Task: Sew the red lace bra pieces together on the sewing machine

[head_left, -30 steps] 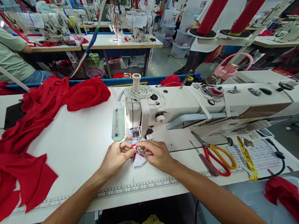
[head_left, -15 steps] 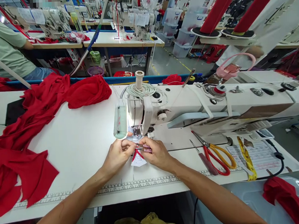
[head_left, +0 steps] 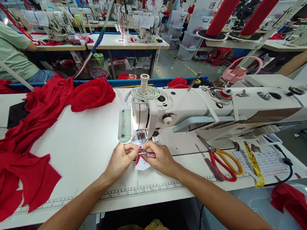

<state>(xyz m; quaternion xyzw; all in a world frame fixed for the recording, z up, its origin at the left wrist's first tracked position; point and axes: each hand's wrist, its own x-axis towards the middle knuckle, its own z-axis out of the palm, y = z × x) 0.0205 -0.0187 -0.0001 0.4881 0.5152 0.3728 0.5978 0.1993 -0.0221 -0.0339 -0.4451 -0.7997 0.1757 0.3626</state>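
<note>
My left hand [head_left: 120, 159] and my right hand [head_left: 161, 158] meet just in front of the sewing machine [head_left: 194, 111] and its needle area. Both are closed in a pinch on a small white and red label piece [head_left: 142, 162] that lies on the white table [head_left: 78, 150]. My right hand also grips a small pink-handled tool [head_left: 149, 154], pointed toward the left fingers. A pale green lamp tube [head_left: 124, 124] hangs just above my left hand.
A heap of red fabric [head_left: 33, 131] covers the table's left side. Red and yellow scissors [head_left: 222, 159], a yellow tape measure [head_left: 253, 163] and a paper sheet lie to the right. Red thread cones [head_left: 222, 10] stand at the back right. A person in a green shirt [head_left: 3, 47] sits far left.
Both hands have shifted slightly toward the needle with the label. The view has drifted a little; the rest stays put.
</note>
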